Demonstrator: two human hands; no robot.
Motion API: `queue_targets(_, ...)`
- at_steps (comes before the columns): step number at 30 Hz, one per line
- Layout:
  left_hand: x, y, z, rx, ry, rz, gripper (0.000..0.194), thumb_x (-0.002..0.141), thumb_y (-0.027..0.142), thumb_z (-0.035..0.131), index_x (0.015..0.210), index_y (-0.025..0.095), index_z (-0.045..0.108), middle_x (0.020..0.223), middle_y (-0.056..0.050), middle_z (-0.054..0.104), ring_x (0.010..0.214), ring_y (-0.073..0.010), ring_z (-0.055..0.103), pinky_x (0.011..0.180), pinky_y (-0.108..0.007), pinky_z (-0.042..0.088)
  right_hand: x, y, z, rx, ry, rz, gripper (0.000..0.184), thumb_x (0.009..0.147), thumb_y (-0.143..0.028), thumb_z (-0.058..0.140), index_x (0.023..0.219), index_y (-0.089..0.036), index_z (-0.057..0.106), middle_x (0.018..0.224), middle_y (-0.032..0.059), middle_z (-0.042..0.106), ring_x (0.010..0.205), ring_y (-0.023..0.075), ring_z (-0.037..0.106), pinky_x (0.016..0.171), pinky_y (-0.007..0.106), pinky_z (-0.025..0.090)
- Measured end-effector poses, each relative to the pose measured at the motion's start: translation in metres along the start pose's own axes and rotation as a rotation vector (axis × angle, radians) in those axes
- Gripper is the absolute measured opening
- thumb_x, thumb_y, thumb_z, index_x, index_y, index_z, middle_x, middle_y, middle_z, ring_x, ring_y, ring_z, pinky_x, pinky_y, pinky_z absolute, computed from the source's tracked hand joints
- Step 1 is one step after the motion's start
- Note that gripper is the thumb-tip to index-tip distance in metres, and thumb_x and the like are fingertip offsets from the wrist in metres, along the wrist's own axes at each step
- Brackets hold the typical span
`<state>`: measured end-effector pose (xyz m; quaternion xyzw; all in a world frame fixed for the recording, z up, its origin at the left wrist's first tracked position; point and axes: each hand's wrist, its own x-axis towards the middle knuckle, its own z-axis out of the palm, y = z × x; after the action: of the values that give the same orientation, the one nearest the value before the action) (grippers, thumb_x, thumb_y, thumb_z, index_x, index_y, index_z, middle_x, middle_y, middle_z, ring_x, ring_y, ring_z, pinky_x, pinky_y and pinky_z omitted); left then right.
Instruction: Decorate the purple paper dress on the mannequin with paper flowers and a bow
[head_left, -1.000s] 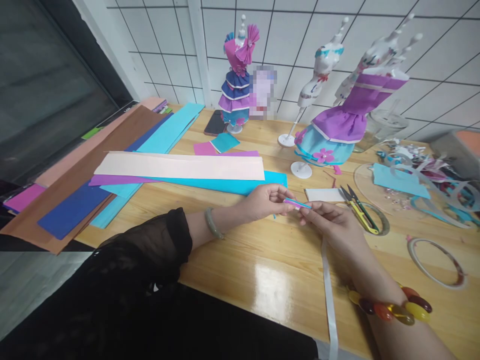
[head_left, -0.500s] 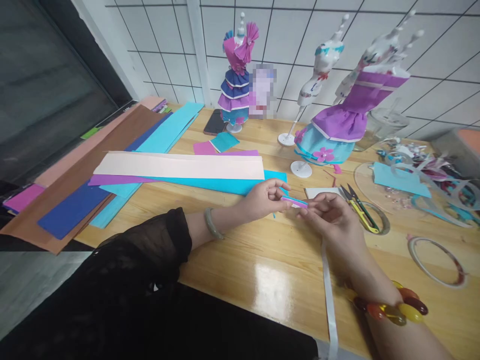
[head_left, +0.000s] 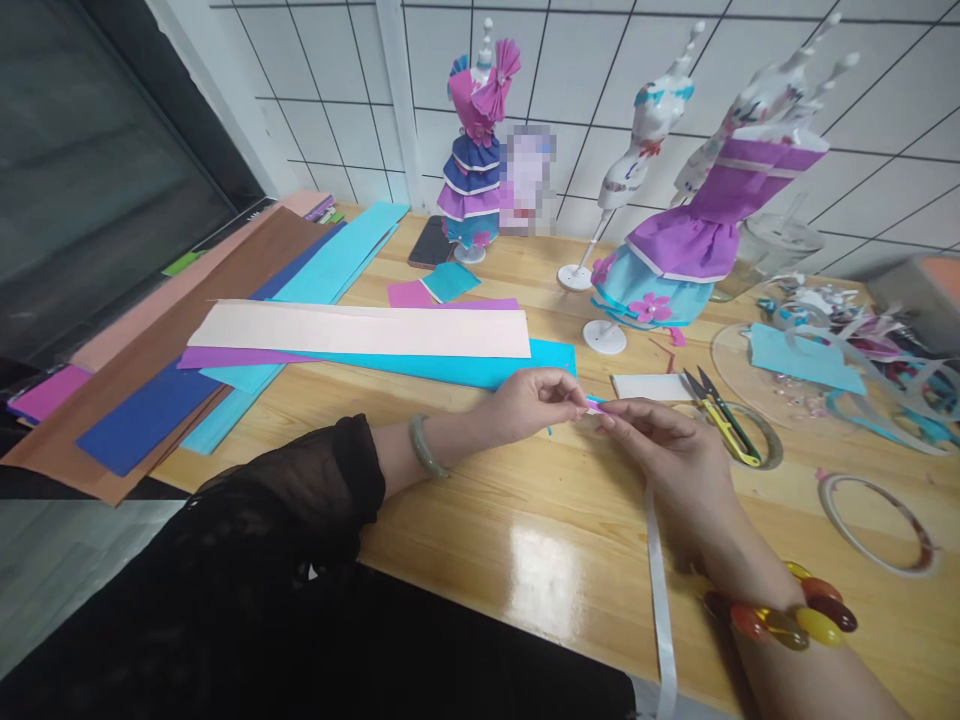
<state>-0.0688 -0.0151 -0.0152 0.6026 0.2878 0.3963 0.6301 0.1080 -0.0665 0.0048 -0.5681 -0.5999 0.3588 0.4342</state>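
At the left end of the worktop (head_left: 465, 540), a magenta paper sheet (head_left: 46, 398), a brown paper sheet (head_left: 67, 440) and a dark blue paper strip (head_left: 146, 423) lie overlapped, the brown one reaching past the left edge. Light blue paper strips (head_left: 330, 255) slant from near the front left corner toward the back edge. Across them lies a pale pink paper strip (head_left: 360, 330), with purple and turquoise paper (head_left: 547, 357) showing from beneath. By the back edge, a smartphone (head_left: 429, 243) lies beside a miniature dress form (head_left: 472, 165) in a tiered pink, blue and purple dress.

Near the middle of the worktop, the left hand (head_left: 536, 402) pinches one end of a small purple-and-blue paper piece (head_left: 593, 404) between thumb and fingers; the right hand (head_left: 664, 440) grips the other end likewise. Fingertips hide most of the piece, which is between the hands, above the worktop.

A white strip (head_left: 658, 590) runs from under the right hand to the front edge. Behind stand an undressed dress form (head_left: 636, 160) and one in a purple and light blue dress (head_left: 686, 240). Right of the hand, yellow-and-green thread snips (head_left: 727, 420) rest across a tape ring (head_left: 769, 440); toward the right edge lies another ring (head_left: 877, 525).
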Motion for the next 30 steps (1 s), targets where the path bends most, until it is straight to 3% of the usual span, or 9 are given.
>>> queue_targets(4,-0.001,0.002,0.0,0.085,0.014,0.001,0.027,0.072,0.037,0.064,0.083,0.012,0.066,0.078,-0.005,0.062,0.068,-0.0089,0.053,0.056,-0.02,0.041,0.001,0.002,-0.001,-0.041,0.013,-0.05,0.015,0.072,-0.031,0.069,0.085,-0.024,0.071,0.087,0.0036,0.071,0.075,0.0162,0.065,0.069,0.03,0.053)
queue_targets(13,-0.003,0.009,0.003,0.123,0.042,-0.02,0.028,0.073,0.037,0.064,0.087,0.013,0.067,0.078,-0.004,0.064,0.066,-0.0079,0.053,0.058,-0.021,0.043,0.001,0.004,-0.004,-0.208,0.029,-0.171,0.018,0.076,-0.03,0.066,0.092,-0.025,0.071,0.09,0.0044,0.07,0.076,0.017,0.063,0.063,0.03,0.049)
queue_targets(21,-0.003,0.009,0.004,0.136,0.063,0.043,0.028,0.073,0.037,0.063,0.086,0.012,0.068,0.078,-0.005,0.063,0.064,-0.008,0.052,0.055,-0.021,0.042,0.004,-0.002,-0.008,-0.255,-0.021,-0.341,0.017,0.079,-0.023,0.062,0.093,-0.027,0.071,0.086,0.0023,0.07,0.078,0.0164,0.063,0.07,0.031,0.05)
queue_targets(30,-0.004,0.007,0.004,0.141,0.071,0.099,0.029,0.073,0.038,0.063,0.086,0.013,0.067,0.079,-0.005,0.062,0.065,-0.008,0.053,0.055,-0.021,0.043,0.003,-0.004,-0.01,-0.34,-0.012,-0.354,0.011,0.08,-0.026,0.06,0.087,-0.024,0.068,0.085,0.003,0.069,0.076,0.0166,0.062,0.066,0.031,0.049)
